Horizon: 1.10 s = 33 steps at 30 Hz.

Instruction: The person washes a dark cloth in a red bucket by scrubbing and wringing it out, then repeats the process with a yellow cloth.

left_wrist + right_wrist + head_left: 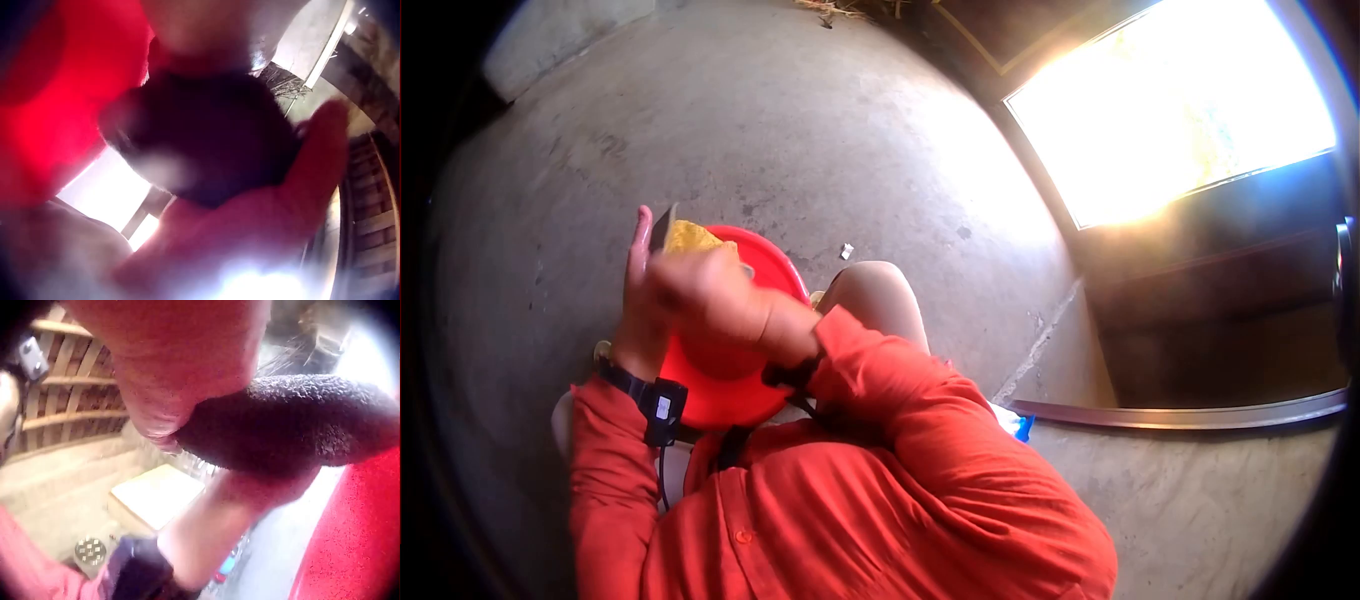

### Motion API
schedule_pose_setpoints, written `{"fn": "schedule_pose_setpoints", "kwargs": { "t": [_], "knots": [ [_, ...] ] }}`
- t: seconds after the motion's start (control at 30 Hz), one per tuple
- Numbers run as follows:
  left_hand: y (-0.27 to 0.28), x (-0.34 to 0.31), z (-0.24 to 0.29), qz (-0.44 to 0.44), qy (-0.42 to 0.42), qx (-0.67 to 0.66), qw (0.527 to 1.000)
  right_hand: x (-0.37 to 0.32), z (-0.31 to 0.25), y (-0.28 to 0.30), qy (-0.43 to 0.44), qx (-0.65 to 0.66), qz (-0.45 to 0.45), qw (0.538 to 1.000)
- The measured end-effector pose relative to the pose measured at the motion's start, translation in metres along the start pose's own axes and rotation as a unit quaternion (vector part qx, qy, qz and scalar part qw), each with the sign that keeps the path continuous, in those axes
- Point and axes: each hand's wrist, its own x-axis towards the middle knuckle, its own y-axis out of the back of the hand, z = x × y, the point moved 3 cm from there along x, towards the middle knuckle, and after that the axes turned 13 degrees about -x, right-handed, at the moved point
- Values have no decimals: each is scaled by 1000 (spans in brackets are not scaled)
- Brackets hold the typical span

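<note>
A dark, fuzzy, towel-like piece [294, 422] with a thick rounded edge lies between both hands; its exact kind I cannot tell. The right hand [718, 295], motion-blurred, crosses over the left and grips it with curled fingers. Below it the left hand [638, 305] holds the piece against the palm, one digit sticking straight up, the other fingers mostly hidden. In the left wrist view the dark piece [206, 137] fills the middle. A grey flat edge of it shows beside a yellow crumpled thing [690, 237]. Under both hands stands a red basin [730, 395].
The person sits with a bent knee [878, 295] right of the basin. Around them lies a grey concrete floor [700, 110] with a small white scrap [847, 251]. A dark door with a bright pane [1170, 110] stands to the right, a metal rail [1190, 414] beneath it.
</note>
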Motion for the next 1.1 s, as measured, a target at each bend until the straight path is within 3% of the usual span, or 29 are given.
{"fn": "schedule_pose_setpoints", "kwargs": {
  "t": [0.03,0.1,0.17,0.2,0.23,0.27,0.3,0.33,0.4,0.43,0.47,0.5,0.53,0.57,0.6,0.63,0.67,0.77,0.87,1.0,1.1],
  "knots": [
    [22,-3,3,34,-34,49,998,-3,-19,2,94,-63,29,993],
    [54,-11,6,105,-101,145,979,-5,-24,-2,126,-45,93,987],
    [74,-23,3,173,-167,235,942,7,3,-34,3,-161,-1,987],
    [9,-14,-10,247,-160,150,944,17,23,-33,-25,-119,15,992],
    [-57,-6,-22,318,-164,58,932,27,37,-26,-47,-145,-82,985],
    [-51,-2,-18,304,-83,380,870,27,40,-25,-52,-158,-39,985],
    [-35,0,-14,256,5,658,708,26,41,-26,-55,-169,3,984],
    [-18,0,-12,182,90,861,467,23,33,-29,-34,-98,49,993],
    [-25,-11,-8,88,-151,826,536,11,4,-18,49,-16,99,994],
    [-29,-19,-7,27,-256,802,538,8,-11,-7,108,-5,103,989],
    [-12,-23,-5,110,-238,654,710,5,-11,-25,86,-67,89,990],
    [6,-24,-8,187,-205,467,840,9,-6,-34,62,-130,73,987],
    [22,-21,-12,250,-163,252,921,16,14,-44,20,-52,-11,998],
    [18,-16,-16,288,-139,143,937,24,35,-56,-112,0,-75,991],
    [12,-11,-20,330,-124,29,935,31,45,-54,-109,-36,-116,987],
    [3,-7,-19,348,-127,33,928,34,54,-52,-107,-72,-157,979],
    [-8,-4,-19,365,-130,38,921,33,60,-49,-187,37,-94,977],
    [-14,-4,-6,387,-131,42,912,24,68,-41,-286,241,-59,925],
    [-34,-6,-1,398,-157,48,902,19,64,-20,-238,405,-21,883],
    [-17,-15,15,410,-164,72,894,5,53,-27,-217,307,-181,909],
    [-19,-17,12,421,-197,78,882,4,61,-29,-201,309,-113,923]
  ]
}}
